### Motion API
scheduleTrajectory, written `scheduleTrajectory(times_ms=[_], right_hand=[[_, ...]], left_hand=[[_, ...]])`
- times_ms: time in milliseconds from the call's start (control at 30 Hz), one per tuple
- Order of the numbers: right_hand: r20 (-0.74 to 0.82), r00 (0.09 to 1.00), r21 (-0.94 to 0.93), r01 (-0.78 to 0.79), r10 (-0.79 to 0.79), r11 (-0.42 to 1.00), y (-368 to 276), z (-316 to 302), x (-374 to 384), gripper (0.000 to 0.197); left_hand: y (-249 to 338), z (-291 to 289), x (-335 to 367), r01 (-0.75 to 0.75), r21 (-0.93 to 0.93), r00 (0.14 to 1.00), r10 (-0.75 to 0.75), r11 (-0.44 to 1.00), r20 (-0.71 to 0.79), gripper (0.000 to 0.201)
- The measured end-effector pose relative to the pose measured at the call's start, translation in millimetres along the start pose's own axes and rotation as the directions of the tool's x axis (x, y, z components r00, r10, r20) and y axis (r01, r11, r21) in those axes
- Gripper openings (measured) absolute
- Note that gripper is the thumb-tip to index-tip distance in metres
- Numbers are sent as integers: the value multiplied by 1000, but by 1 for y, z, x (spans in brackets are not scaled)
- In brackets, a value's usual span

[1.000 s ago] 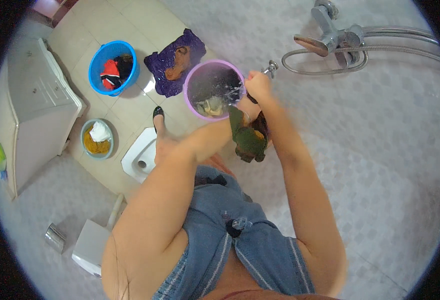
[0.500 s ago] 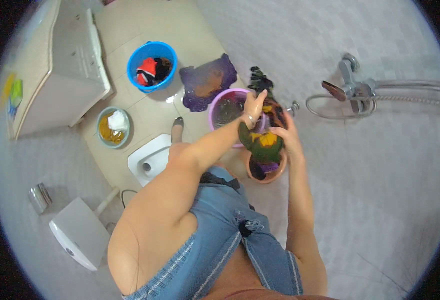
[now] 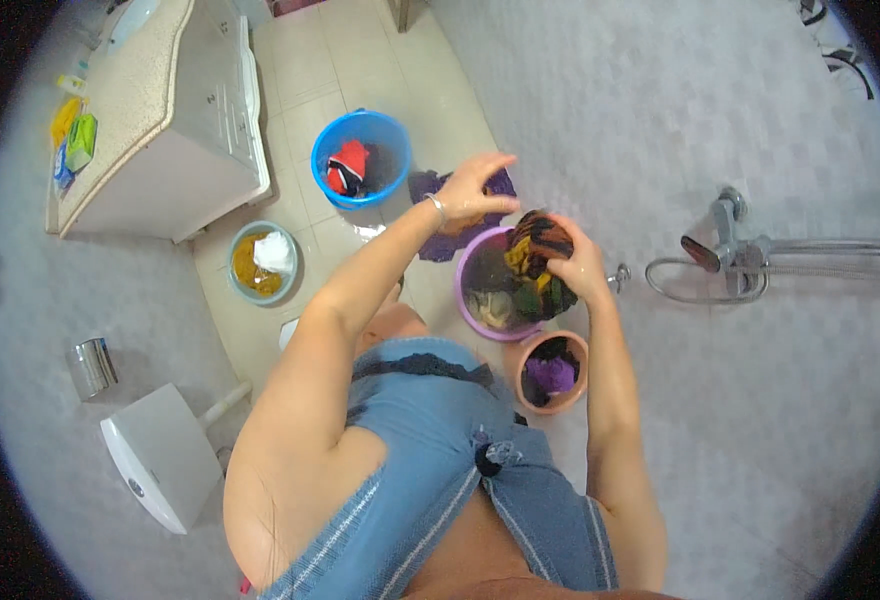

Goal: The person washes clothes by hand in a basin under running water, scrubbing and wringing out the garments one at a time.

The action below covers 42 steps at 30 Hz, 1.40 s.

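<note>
My right hand (image 3: pixel 580 264) is closed on a wet, dark garment (image 3: pixel 540 243) patterned in orange, yellow and green, bunched over the right side of a purple-rimmed basin (image 3: pixel 463 292). Cloudy liquid shows in the basin, with something pale in it. Farther off and to the left, my left hand (image 3: pixel 475 188) is raised with fingers apart and nothing in it. Beneath that hand lies a purple cloth (image 3: pixel 442 243) with a brownish middle, partly hidden by my arm. Close to me stands a peach-coloured bucket (image 3: pixel 578 382) with dark and purple cloth inside.
On the tiled floor stand a blue bucket (image 3: pixel 318 165) of red and black clothes and a pale blue basin (image 3: pixel 235 278) holding yellow and white cloth. A vanity cabinet (image 3: pixel 175 160) is at the left, a wall tap (image 3: pixel 725 235) with a hose at the right.
My left hand has let go of the garment and moved up and left, opening. My right hand keeps the garment, now bunched over the basin. The view has shifted.
</note>
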State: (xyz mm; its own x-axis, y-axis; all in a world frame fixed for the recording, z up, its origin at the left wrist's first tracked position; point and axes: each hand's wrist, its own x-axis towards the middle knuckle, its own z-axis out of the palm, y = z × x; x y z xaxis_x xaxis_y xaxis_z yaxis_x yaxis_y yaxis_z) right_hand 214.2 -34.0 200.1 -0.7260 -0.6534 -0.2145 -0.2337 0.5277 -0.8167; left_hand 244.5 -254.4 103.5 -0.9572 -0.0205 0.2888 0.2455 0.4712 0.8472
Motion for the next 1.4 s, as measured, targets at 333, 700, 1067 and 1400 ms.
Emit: scheduleTrajectory(times_ms=[333,700,1067,1400], right_hand=[[-552,815,645,287,173,708,-19,76,76,53],[-190,819,706,-270,541,655,50,102,58,63],[-249,573,536,-590,781,604,195,166,-108,41],[52,555,56,-832,830,553,227,298,-161,36]], left_hand=[[7,-17,-35,280,-831,960,-120,481,254,97],[-98,-52,-86,372,-811,652,-749,451,-118,68],[-245,-123,-79,786,-432,339,-893,442,-297,90],[-246,1,-220,266,733,163,-779,626,605,43]])
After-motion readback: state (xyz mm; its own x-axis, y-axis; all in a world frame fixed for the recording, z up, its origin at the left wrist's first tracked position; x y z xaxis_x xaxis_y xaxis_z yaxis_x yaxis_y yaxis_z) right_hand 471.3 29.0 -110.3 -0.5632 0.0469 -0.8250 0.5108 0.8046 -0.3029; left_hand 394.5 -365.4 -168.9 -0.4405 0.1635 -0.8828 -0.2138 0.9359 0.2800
